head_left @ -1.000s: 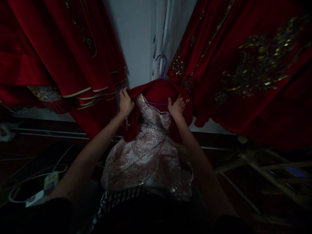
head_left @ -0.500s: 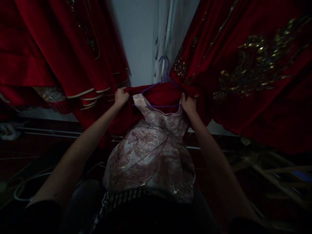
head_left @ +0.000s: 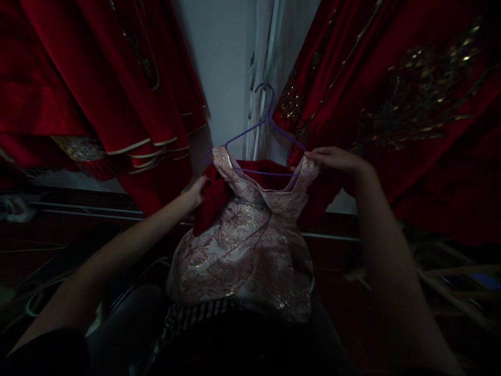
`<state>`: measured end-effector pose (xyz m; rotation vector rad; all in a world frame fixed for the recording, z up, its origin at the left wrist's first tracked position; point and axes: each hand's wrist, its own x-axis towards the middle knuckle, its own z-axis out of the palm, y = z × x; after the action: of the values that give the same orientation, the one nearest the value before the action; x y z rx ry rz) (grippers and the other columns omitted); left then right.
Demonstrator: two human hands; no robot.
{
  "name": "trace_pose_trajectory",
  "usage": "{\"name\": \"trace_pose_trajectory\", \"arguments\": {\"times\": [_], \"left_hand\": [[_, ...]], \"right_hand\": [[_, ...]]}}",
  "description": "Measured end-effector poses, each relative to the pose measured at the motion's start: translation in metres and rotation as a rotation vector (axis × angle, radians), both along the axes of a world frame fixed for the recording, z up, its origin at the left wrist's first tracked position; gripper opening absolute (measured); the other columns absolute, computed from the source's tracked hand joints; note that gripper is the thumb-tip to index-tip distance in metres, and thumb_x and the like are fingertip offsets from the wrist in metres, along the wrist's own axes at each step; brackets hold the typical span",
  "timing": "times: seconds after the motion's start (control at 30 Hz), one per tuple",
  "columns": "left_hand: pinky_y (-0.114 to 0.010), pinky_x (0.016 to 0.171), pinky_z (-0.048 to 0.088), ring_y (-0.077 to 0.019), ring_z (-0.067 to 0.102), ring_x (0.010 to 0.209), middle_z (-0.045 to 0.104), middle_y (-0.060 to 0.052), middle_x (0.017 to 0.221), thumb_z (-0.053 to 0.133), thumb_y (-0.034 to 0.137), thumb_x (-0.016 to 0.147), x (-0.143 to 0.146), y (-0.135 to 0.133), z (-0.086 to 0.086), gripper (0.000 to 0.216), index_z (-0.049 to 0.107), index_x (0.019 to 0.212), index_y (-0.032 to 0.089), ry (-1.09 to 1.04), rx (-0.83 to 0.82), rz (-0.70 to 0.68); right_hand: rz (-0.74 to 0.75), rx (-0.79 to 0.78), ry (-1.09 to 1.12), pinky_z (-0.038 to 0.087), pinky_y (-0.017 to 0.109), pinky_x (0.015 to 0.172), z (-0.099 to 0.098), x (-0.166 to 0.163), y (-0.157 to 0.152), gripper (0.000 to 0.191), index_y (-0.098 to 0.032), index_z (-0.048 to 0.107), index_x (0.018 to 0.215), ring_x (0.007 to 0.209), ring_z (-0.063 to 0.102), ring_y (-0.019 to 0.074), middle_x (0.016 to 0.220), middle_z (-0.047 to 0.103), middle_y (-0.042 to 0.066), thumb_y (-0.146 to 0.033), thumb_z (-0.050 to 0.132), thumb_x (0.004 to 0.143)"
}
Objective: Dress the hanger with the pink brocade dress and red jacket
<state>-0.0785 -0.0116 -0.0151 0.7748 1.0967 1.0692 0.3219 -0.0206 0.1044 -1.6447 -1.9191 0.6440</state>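
A pale pink brocade dress with a metallic floral pattern hangs from a purple hanger, its skirt spreading over my lap. Behind its bodice is a dark red garment, mostly hidden by the dress. My left hand is closed on a fold of this red garment, left of the bodice. At the dress's right shoulder strap, by the end of the hanger, my right hand pinches the fabric with its fingertips.
Red costumes with pale trim hang at the left. On the right hangs a red costume with gold sequins. Between them stands a pale panel with metal rails. Wooden slats lie low at the right.
My left hand has come down towards me with the red garment, whose upper edge has dropped from the hanger's arms. My right hand has shifted outward to the dress's right shoulder.
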Motion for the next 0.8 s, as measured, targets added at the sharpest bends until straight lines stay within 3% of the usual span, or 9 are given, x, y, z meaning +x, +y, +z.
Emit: {"name": "trace_pose_trajectory", "arguments": {"times": [0.13,0.2,0.27,0.33,0.4,0.53,0.63,0.73,0.8], "left_hand": [[-0.026,0.057,0.049,-0.0148,0.058,0.056,0.059,-0.002,0.054,0.068,0.045,0.069,0.031,-0.054,-0.038,0.031,0.062,0.066,0.015,0.403,0.078,-0.553],[-0.026,0.054,0.044,-0.0144,0.054,0.051,0.052,-0.001,0.046,0.072,0.055,0.062,0.041,-0.064,-0.037,0.044,0.056,0.052,0.016,0.738,0.19,-0.805],[-0.028,0.055,0.041,-0.0163,0.053,0.05,0.047,-0.002,0.041,0.069,0.064,0.061,0.047,-0.06,-0.02,0.054,0.05,0.043,0.017,1.074,0.341,-0.896],[-0.031,0.061,0.042,-0.0205,0.058,0.057,0.05,-0.006,0.045,0.062,0.068,0.067,0.049,-0.046,0.004,0.057,0.051,0.043,0.017,1.332,0.525,-0.803],[-0.033,0.068,0.044,-0.0241,0.062,0.069,0.056,-0.009,0.055,0.054,0.068,0.074,0.048,-0.025,0.03,0.056,0.059,0.052,0.017,1.494,0.703,-0.606],[-0.036,0.083,0.046,-0.0252,0.062,0.093,0.067,-0.013,0.089,0.04,0.047,0.09,0.038,0.025,0.063,0.042,0.069,0.092,0.015,1.491,0.999,-0.17],[-0.04,0.099,0.04,-0.0256,0.053,0.115,0.059,-0.015,0.122,0.041,0.032,0.09,0.029,0.06,0.066,0.041,0.055,0.125,0.015,1.424,1.195,0.043],[-0.041,0.099,0.04,-0.0247,0.054,0.114,0.057,-0.017,0.125,0.039,0.028,0.091,0.023,0.081,0.056,0.051,0.038,0.138,0.01,1.436,1.134,0.011],[-0.039,0.096,0.042,-0.0241,0.056,0.11,0.06,-0.018,0.121,0.035,0.025,0.092,0.019,0.084,0.051,0.048,0.04,0.137,0.008,1.483,1.079,-0.008]], "right_hand": [[0.003,0.139,0.042,0.043,0.027,0.058,-0.016,-0.004,0.0,0.046,-0.02,0.063,0.071,0.059,0.052,0.0134,0.065,0.06,0.0,-0.066,0.057,0.074],[-0.047,0.224,0.054,0.043,0.027,0.059,-0.024,-0.003,0.006,0.041,-0.02,0.063,0.074,0.061,0.053,0.0134,0.068,0.061,0.001,-0.06,0.059,0.075],[-0.104,0.335,0.084,0.045,0.027,0.064,-0.032,-0.001,0.013,0.035,-0.019,0.063,0.08,0.066,0.055,0.0145,0.074,0.064,0.002,-0.054,0.061,0.075],[-0.129,0.436,0.107,0.047,0.028,0.068,-0.041,0.001,0.019,0.031,-0.019,0.063,0.087,0.073,0.058,0.016,0.082,0.066,0.003,-0.048,0.061,0.076],[-0.121,0.504,0.105,0.048,0.029,0.072,-0.051,0.002,0.024,0.029,-0.019,0.062,0.091,0.078,0.059,0.0173,0.089,0.067,0.004,-0.045,0.059,0.078],[-0.143,0.615,0.063,0.048,0.032,0.078,-0.066,-0.001,0.031,0.03,-0.02,0.062,0.1,0.085,0.061,0.0189,0.095,0.068,0.005,-0.043,0.053,0.084],[-0.193,0.725,-0.009,0.048,0.035,0.084,-0.071,-0.006,0.034,0.029,-0.02,0.063,0.1,0.09,0.06,0.021,0.097,0.067,0.007,-0.043,0.05,0.087],[-0.235,0.817,-0.079,0.047,0.038,0.088,-0.073,-0.011,0.032,0.03,-0.021,0.064,0.099,0.094,0.06,0.0225,0.099,0.066,0.009,-0.043,0.046,0.09],[-0.24,0.86,-0.084,0.047,0.037,0.087,-0.075,-0.014,0.03,0.031,-0.021,0.064,0.1,0.095,0.06,0.0222,0.099,0.066,0.008,-0.043,0.044,0.092]]}}
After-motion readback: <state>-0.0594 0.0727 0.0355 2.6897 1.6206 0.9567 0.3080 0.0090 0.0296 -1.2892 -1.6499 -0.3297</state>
